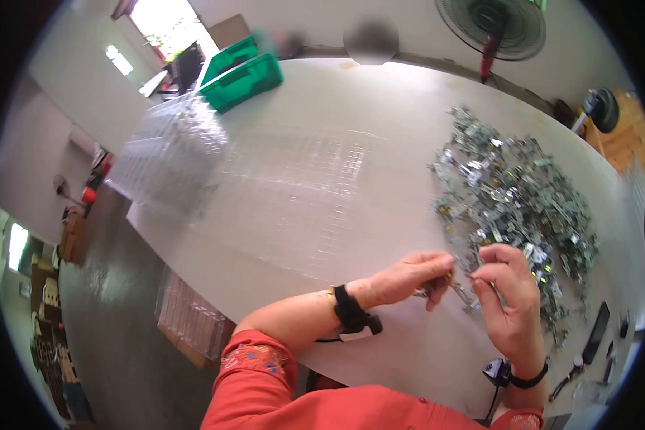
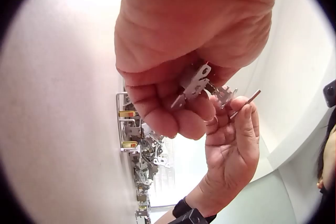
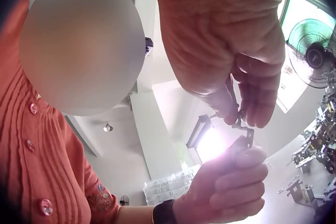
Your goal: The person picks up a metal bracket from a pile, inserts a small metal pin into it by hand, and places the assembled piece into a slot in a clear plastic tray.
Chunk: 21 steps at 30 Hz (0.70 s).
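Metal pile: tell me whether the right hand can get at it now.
Likely yes: the right hand is at the edge of the metal pile, nothing between them. But it pinches a pin, so it isn't free.

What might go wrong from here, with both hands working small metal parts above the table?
1. The right hand pinches the pin by the fingertips alone; it may slip and get lost in the pile of metal parts close by.
2. The left hand curls its fingers round the bracket and partly hides it, so lining the pin up with it may go astray.
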Motion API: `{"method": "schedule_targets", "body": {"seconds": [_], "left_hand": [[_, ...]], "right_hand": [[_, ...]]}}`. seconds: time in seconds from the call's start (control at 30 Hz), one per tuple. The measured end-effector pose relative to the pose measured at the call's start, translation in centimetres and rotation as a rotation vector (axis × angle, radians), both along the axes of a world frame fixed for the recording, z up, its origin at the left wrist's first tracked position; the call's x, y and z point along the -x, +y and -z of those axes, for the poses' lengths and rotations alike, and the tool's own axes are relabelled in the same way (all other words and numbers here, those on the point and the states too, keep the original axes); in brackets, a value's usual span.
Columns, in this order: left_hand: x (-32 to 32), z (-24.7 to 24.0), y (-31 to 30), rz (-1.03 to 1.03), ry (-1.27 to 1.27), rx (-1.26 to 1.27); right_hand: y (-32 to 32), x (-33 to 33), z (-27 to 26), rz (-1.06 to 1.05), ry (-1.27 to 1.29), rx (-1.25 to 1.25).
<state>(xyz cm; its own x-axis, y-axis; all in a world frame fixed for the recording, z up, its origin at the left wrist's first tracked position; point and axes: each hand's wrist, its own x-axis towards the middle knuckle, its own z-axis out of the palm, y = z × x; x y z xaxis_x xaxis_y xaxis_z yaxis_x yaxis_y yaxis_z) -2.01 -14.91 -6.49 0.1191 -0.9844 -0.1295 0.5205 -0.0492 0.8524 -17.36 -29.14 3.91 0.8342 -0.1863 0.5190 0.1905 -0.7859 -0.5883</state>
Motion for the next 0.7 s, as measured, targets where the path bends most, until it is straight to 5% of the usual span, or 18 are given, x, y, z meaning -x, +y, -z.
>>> {"method": "schedule_targets", "body": {"seconds": [0.37, 0.7], "left_hand": [[-0.4, -0.4, -0.1, -0.150, 0.106, 0.028], [-0.4, -0.2, 0.0, -0.123, 0.054, 0.047]], "right_hand": [[-1.1, 0.6, 0.5, 0.167, 0.239, -0.262], [-1.5, 0.4, 1.2, 0.149, 0.250, -0.175]]}}
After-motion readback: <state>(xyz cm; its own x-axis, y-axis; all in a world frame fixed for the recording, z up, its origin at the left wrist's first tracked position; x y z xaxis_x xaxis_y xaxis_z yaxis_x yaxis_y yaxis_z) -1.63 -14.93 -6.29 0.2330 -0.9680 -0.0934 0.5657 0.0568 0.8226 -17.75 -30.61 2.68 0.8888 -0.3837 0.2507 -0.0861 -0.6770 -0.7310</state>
